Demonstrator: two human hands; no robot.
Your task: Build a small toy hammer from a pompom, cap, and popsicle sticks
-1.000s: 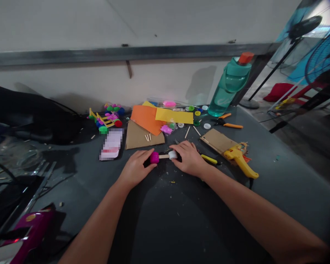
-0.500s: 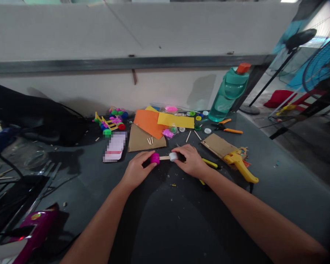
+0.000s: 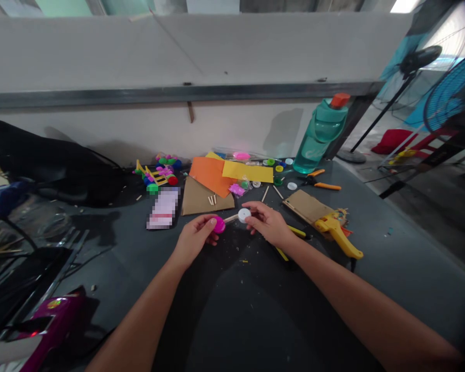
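My left hand [image 3: 197, 236] pinches a pink bottle cap [image 3: 219, 224], its round face turned partly up. A short wooden stick [image 3: 230, 219] runs from this cap to a white bottle cap [image 3: 244, 215]. My right hand [image 3: 267, 223] grips the white cap between thumb and fingers, its flat face toward me. Behind the hands lies a piece of brown cardboard [image 3: 194, 199] with a few short sticks [image 3: 212, 199] on it. Partly under my right forearm is a tool with yellow-and-black handles [image 3: 296, 231].
A yellow glue gun [image 3: 339, 235] rests by a cardboard pad [image 3: 306, 205] at right. Orange-handled pliers [image 3: 325, 185] and a teal bottle [image 3: 320, 137] stand farther back. A phone [image 3: 163, 208] and colourful cap toys [image 3: 157, 175] lie left. Orange paper [image 3: 207, 173] is behind.
Both hands have turned the joined caps, so the faces of the pink and white caps now show more. The stick slants up to the right. The camera view has shifted slightly.
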